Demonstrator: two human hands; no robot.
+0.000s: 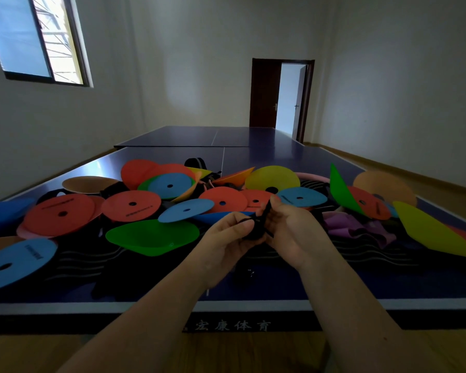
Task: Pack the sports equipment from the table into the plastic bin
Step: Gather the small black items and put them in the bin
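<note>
Blue worktop [253, 157], table-tennis type, with a white line along the near edge. Sports gear covers its near half; none of it reaches the far end.

Marker discs [131, 205] lie in a loose, overlapping heap: red, light blue, green, yellow, orange. Most show a centre hole.
- Green disc [151, 236]: near side of the heap, just left of the hands.
- Light blue disc [14, 262]: near left, tilted.
- Yellow disc [272, 179]: farther back, right of centre.
- Purple bands [358, 227]: crumpled, right of the hands, among the discs.
- Black striped fabric [92, 258]: under the heap on the near side.

Both hands are held over the near middle of the worktop, close together. Left hand [223, 240] has its fingers curled round a small black corded piece [254, 230]. Right hand [291, 230] pinches the same piece from the other side, thumb and fingers closed on it. The piece is too dark to identify.

Far right: dark-framed doorway [291, 95], standing open. Window [38, 39] is high on the left wall. Wooden floor [226, 354] shows below the near edge.
</note>
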